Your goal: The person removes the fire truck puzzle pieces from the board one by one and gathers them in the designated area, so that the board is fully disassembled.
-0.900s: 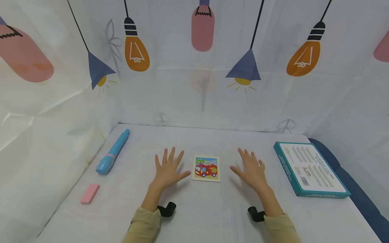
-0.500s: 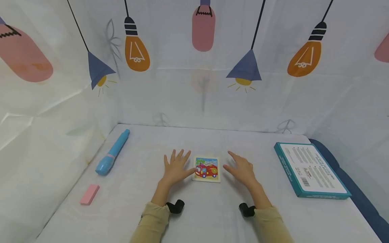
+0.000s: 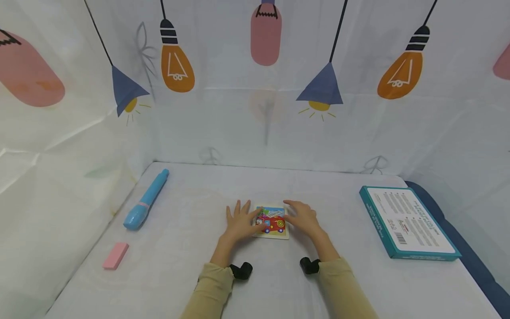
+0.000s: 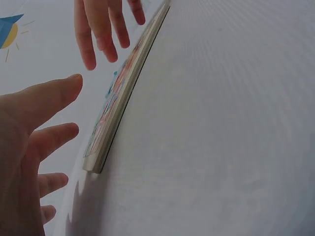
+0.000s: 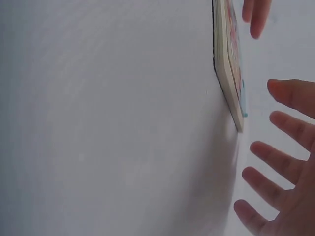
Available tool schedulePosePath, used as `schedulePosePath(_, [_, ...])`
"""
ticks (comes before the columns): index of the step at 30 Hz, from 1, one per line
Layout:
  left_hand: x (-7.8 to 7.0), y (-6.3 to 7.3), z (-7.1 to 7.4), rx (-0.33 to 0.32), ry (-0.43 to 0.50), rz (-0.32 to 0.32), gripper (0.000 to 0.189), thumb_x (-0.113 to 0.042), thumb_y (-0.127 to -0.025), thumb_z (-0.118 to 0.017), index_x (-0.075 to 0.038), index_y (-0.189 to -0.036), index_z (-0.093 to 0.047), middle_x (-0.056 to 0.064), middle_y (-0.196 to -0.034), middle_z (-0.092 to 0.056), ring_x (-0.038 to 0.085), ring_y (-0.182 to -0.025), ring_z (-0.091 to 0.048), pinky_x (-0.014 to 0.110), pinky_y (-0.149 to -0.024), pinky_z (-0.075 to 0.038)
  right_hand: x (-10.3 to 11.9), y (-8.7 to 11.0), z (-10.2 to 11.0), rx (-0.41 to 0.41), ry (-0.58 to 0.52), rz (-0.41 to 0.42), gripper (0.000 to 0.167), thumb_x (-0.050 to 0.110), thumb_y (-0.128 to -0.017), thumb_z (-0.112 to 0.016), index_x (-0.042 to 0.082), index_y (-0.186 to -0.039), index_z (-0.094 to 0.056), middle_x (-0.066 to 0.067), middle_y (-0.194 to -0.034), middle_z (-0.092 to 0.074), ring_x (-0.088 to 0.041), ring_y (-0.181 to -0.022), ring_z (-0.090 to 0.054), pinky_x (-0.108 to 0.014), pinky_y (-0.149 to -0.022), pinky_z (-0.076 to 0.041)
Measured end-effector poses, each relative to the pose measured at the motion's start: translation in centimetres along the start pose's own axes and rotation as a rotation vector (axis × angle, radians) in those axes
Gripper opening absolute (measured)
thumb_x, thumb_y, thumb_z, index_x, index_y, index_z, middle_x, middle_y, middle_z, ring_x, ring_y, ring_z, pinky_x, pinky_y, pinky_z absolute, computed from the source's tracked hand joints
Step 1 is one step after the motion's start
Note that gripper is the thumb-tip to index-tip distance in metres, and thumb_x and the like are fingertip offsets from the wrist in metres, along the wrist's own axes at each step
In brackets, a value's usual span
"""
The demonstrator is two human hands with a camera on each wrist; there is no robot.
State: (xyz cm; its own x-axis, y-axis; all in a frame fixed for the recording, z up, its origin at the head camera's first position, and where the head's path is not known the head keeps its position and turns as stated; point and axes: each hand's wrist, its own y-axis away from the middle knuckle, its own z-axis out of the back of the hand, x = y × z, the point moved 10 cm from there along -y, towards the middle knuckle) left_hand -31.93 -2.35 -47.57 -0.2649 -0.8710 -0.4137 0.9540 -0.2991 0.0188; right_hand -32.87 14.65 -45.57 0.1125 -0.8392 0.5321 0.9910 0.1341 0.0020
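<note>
A small square picture puzzle [image 3: 275, 221] with a red fire truck on it lies flat on the white table. My left hand [image 3: 240, 223] is spread at its left side, the thumb overlapping the picture in the head view. At the right side my right hand [image 3: 303, 217] hovers with fingers extended, its thumb tip over the right edge. In the left wrist view, the left hand [image 4: 29, 132] shows a gap between its fingers and the puzzle's pale edge [image 4: 110, 125]. The right wrist view likewise has the right hand [image 5: 290, 167] apart from the puzzle [image 5: 229, 69].
To the left lie a blue pen-shaped device [image 3: 146, 199] and a pink eraser-like block [image 3: 116, 255]. A teal-edged box [image 3: 410, 221] with a white printed face lies at the right, beside a dark blue cushioned shape [image 3: 474, 252]. A lamp-patterned cloth [image 3: 239, 128] hangs behind the table.
Both hands have moved inward toward the puzzle, the left one to the right and the right one to the left. The puzzle has stayed in place.
</note>
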Motion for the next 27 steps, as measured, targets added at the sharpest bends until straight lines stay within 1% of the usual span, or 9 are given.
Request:
schedulePosePath(2, [-0.2,-0.1,-0.3,0.005,0.0,0.001,0.061,-0.06,-0.082,-0.054,-0.028,-0.134,-0.051,0.015,-0.149,-0.028,0.043,-0.138,-0.01,0.066,-0.103,0.001,0.3,-0.2,-0.2,0.011,0.025,0.005,0.049,0.026,-0.083,-0.066,0.014,-0.129,-0.054,-0.018,-0.132,-0.051,-0.041,-0.121,-0.043,-0.062,-0.092,-0.031])
schedulePosePath(6, [-0.5,-0.3,-0.9,0.003,0.003,0.0,0.059,-0.057,-0.081,-0.057,-0.029,-0.133,-0.052,0.015,-0.148,-0.028,0.043,-0.138,-0.009,0.066,-0.103,0.002,0.8,-0.6,-0.6,0.03,0.113,-0.004,0.047,0.029,-0.083,-0.066,0.013,-0.126,-0.057,-0.019,-0.129,-0.051,-0.042,-0.117,-0.044,-0.061,-0.091,-0.033])
schedulePosePath(8, [-0.4,-0.4,-1.2,0.001,-0.013,0.006,0.059,-0.057,-0.08,-0.057,-0.03,-0.133,-0.051,0.015,-0.149,-0.028,0.043,-0.138,-0.008,0.066,-0.103,0.003,1.0,-0.7,-0.8,0.038,0.159,-0.006,0.045,0.031,-0.084,-0.066,0.013,-0.124,-0.058,-0.018,-0.128,-0.052,-0.041,-0.117,-0.045,-0.061,-0.091,-0.034])
schedulePosePath(11, [-0.3,-0.4,-1.3,-0.011,-0.032,0.016,0.06,-0.057,-0.079,-0.059,-0.032,-0.133,-0.051,0.014,-0.149,-0.028,0.042,-0.138,-0.008,0.066,-0.103,0.002,1.3,-0.7,-1.0,0.041,0.188,-0.006,0.041,0.032,-0.084,-0.066,0.013,-0.12,-0.061,-0.017,-0.128,-0.052,-0.04,-0.117,-0.044,-0.06,-0.091,-0.033])
schedulePosePath(13, [-0.3,-0.3,-1.3,-0.018,-0.039,0.019,0.06,-0.057,-0.079,-0.06,-0.032,-0.133,-0.051,0.014,-0.149,-0.028,0.042,-0.138,-0.01,0.066,-0.103,0.001,1.4,-0.8,-1.0,0.042,0.186,-0.009,0.039,0.032,-0.084,-0.066,0.012,-0.117,-0.062,-0.017,-0.127,-0.052,-0.04,-0.117,-0.044,-0.06,-0.091,-0.033])
schedulePosePath(17, [-0.4,-0.2,-1.1,-0.024,-0.024,0.025,0.059,-0.055,-0.078,-0.061,-0.031,-0.132,-0.053,0.015,-0.148,-0.03,0.043,-0.137,-0.012,0.066,-0.103,-0.002,1.4,-0.9,-0.9,0.025,0.133,-0.025,0.036,0.027,-0.081,-0.07,0.011,-0.112,-0.061,-0.016,-0.126,-0.053,-0.04,-0.116,-0.044,-0.058,-0.092,-0.033])
schedulePosePath(20, [-0.5,-0.1,-1.0,-0.017,-0.015,0.031,0.059,-0.053,-0.079,-0.062,-0.031,-0.132,-0.052,0.015,-0.148,-0.029,0.043,-0.137,-0.012,0.066,-0.103,-0.002,1.3,-1.2,-0.8,-0.002,0.086,-0.026,0.033,0.023,-0.079,-0.072,0.011,-0.108,-0.06,-0.014,-0.118,-0.058,-0.037,-0.11,-0.048,-0.056,-0.089,-0.035])
schedulePosePath(24, [-0.4,-0.1,-1.1,-0.005,-0.01,0.037,0.058,-0.054,-0.079,-0.061,-0.032,-0.132,-0.051,0.014,-0.149,-0.027,0.042,-0.138,-0.012,0.065,-0.104,-0.002,0.9,-1.5,-1.0,-0.008,-0.05,-0.033,0.026,0.014,-0.081,-0.07,0.009,-0.104,-0.059,-0.009,-0.096,-0.062,-0.027,-0.091,-0.054,-0.047,-0.081,-0.039])
schedulePosePath(27, [-0.3,-0.1,-1.3,-0.003,-0.007,0.033,0.059,-0.054,-0.079,-0.06,-0.032,-0.133,-0.051,0.014,-0.149,-0.027,0.042,-0.138,-0.011,0.065,-0.104,-0.001,0.2,-1.5,-1.3,0.011,-0.211,-0.058,0.022,0.009,-0.084,-0.065,0.008,-0.104,-0.057,-0.008,-0.089,-0.06,-0.023,-0.083,-0.054,-0.039,-0.076,-0.042])
